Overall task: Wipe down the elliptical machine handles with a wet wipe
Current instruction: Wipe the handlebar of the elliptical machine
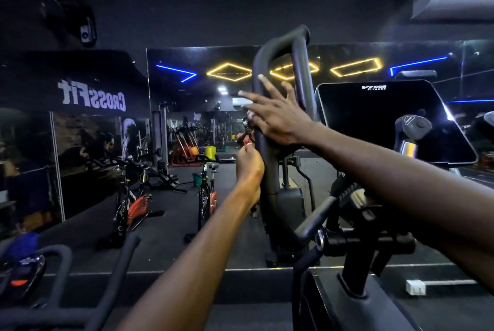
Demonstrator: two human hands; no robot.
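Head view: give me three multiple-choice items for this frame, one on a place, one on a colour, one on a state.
1. Where is the right hand?
A. on the looped handle
B. on the console screen
C. hanging down

2. What colour are the hexagon lights in the mirror?
A. red
B. yellow
C. green

3. How are the left hand fingers?
A. straight
B. curled beside the handle
C. out of view

Key: 1 A, spread fingers lie against the loop. 2 B, they glow yellow. 3 B, the fist is closed at the handle's left edge.
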